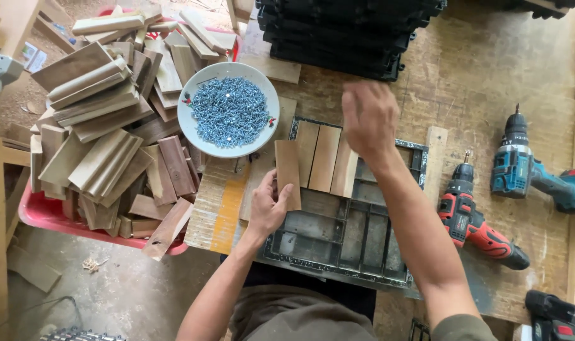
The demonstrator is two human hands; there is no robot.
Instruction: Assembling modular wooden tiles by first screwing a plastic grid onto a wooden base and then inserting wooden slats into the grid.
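- I'm gripping a wood slat in left hand fingers, long axis near-far, just left of laid slats.
- Right hand is hovering loosely curled, holding nothing, over black frame.

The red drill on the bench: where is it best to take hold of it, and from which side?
Grip the red drill by its handle, the red-and-black part slanting toward the lower right, coming from above. It lies flat on the workbench with its bit pointing up-left, clear of the teal drill.

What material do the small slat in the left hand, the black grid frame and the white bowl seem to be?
Slat: bare unfinished wood, visible grain. Grid frame: probably moulded plastic, matt black, dusty. Bowl: glossy white, likely ceramic or melamine; holds bluish metal screws.
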